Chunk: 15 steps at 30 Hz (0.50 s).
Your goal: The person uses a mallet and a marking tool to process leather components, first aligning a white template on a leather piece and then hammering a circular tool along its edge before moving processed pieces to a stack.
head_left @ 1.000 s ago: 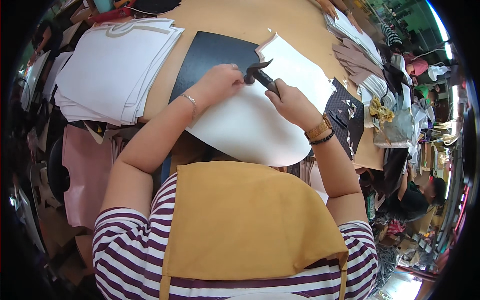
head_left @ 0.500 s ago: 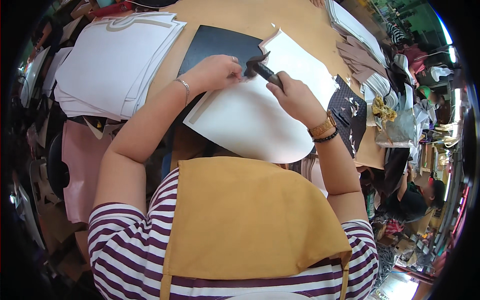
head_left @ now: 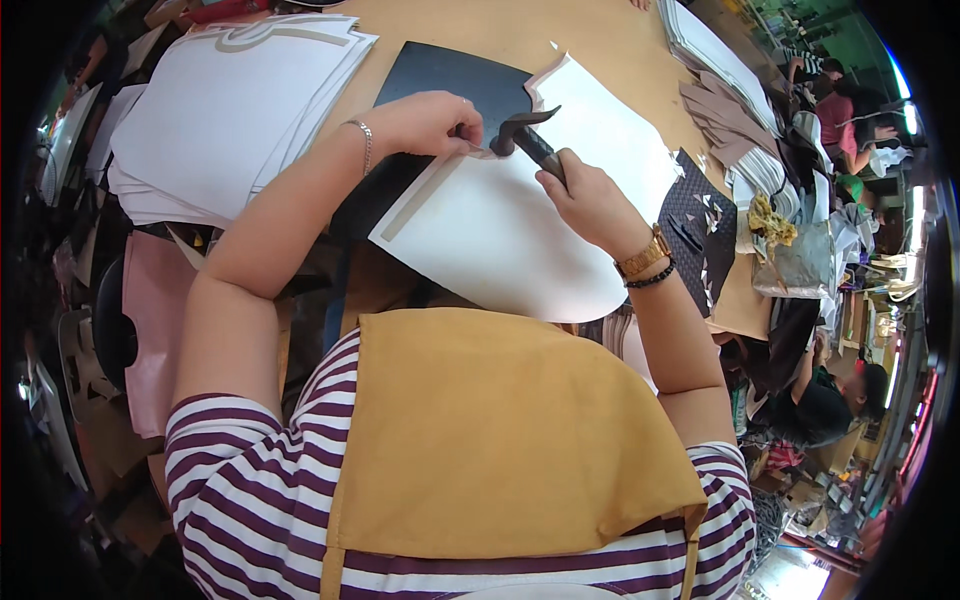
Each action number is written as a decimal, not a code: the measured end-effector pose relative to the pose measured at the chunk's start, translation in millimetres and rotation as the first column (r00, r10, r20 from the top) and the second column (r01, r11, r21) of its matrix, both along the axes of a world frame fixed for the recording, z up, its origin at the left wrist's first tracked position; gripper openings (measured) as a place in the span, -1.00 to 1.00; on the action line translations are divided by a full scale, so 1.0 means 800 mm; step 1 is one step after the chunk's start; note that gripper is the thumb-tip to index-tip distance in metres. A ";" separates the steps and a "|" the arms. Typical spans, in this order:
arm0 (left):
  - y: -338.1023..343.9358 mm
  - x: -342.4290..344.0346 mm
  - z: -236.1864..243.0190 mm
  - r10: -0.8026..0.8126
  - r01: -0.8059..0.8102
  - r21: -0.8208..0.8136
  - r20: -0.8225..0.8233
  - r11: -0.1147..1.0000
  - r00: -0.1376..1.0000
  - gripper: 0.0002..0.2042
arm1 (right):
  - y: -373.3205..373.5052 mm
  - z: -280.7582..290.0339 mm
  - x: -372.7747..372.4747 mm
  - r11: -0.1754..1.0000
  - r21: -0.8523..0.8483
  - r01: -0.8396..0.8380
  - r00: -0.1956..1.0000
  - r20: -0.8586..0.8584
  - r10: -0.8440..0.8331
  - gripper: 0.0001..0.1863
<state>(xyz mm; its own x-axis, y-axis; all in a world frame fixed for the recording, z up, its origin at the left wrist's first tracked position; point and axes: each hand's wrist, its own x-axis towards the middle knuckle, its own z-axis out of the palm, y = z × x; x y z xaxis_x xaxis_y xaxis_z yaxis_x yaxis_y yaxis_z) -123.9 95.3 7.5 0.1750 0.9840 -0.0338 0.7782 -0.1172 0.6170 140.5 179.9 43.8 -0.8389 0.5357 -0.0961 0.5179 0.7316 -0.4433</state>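
Observation:
In my right hand (head_left: 592,198) is a hammer (head_left: 538,151), gripped by its dark handle. Its dark head is curved, and the blunt end rests on or just over the edge of a large white sheet piece (head_left: 510,235). My left hand (head_left: 435,125) pinches that same edge just left of the hammer head. A beige strip lines the sheet's left edge, and a pinkish border shows along its top left. Beneath the sheet lies a dark flat board (head_left: 425,80). The exact fold under my left fingertips is hidden.
A stack of white sheets (head_left: 220,130) lies at the left on the tan table (head_left: 590,30). To the right are a dark quilted piece (head_left: 690,215) with white scraps, brown strips (head_left: 715,110), more white stacks and a yellowish lump (head_left: 770,220). Other people work at far right.
My left hand has shifted slightly up and the pinched edge shows more. The hammer has tilted a little and moved slightly right. The sheet has barely moved.

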 end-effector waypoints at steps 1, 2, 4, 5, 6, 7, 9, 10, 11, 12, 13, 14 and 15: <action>0.002 0.001 0.004 -0.014 0.014 0.002 -0.027 1.000 1.000 -0.85 | 0.001 0.000 0.001 1.000 0.001 -0.001 1.000 -0.001 0.001 -0.66; 0.003 0.003 0.006 -0.041 0.042 0.014 -0.076 0.999 0.996 -0.86 | 0.002 -0.001 0.000 1.000 0.001 -0.002 1.000 -0.002 0.002 -0.66; 0.004 0.003 0.009 -0.088 0.095 0.033 -0.177 0.995 0.980 -0.89 | 0.001 0.002 -0.002 1.000 -0.001 -0.004 1.000 -0.020 0.004 -0.66; 0.004 0.003 0.008 -0.096 0.114 0.071 -0.223 0.991 0.970 -0.90 | -0.001 0.008 -0.003 1.000 -0.004 -0.002 0.999 -0.034 0.002 -0.66; 0.003 0.004 0.006 -0.102 0.135 0.108 -0.269 0.985 0.958 -0.91 | -0.004 0.011 -0.004 1.000 -0.008 -0.001 0.999 -0.049 0.001 -0.66; 0.001 0.004 0.004 -0.104 0.156 0.144 -0.316 0.977 0.943 -0.92 | -0.007 0.008 -0.005 1.000 -0.024 0.002 0.997 -0.077 -0.004 -0.66; -0.011 0.006 -0.002 -0.020 0.080 0.186 -0.303 0.979 0.953 -0.92 | -0.013 -0.002 -0.007 0.998 -0.057 0.009 0.991 -0.136 -0.017 -0.65; -0.019 0.008 -0.007 0.021 0.042 0.205 -0.297 0.978 0.955 -0.92 | -0.011 -0.002 -0.008 0.999 -0.051 -0.008 0.995 -0.096 0.003 -0.65; -0.028 0.011 -0.012 0.053 0.029 0.264 -0.296 0.964 0.954 -0.90 | -0.007 0.000 -0.007 0.999 -0.045 -0.025 0.998 -0.055 0.023 -0.65; -0.039 0.015 -0.018 0.085 0.016 0.324 -0.294 0.946 0.952 -0.87 | -0.006 0.002 -0.009 0.998 -0.038 -0.043 0.999 -0.015 0.042 -0.65; -0.048 0.018 -0.021 0.115 0.006 0.388 -0.290 0.922 0.950 -0.85 | -0.008 0.003 -0.010 0.998 -0.048 -0.032 0.998 -0.051 0.029 -0.66; -0.061 0.023 -0.023 0.182 -0.106 0.324 -0.214 0.940 0.960 -0.71 | -0.013 0.004 -0.011 0.998 -0.058 -0.021 0.996 -0.087 0.016 -0.66; -0.071 0.030 -0.024 0.278 -0.202 0.360 -0.172 0.911 0.945 -0.68 | -0.015 0.004 -0.013 0.998 -0.069 -0.014 0.993 -0.121 0.006 -0.66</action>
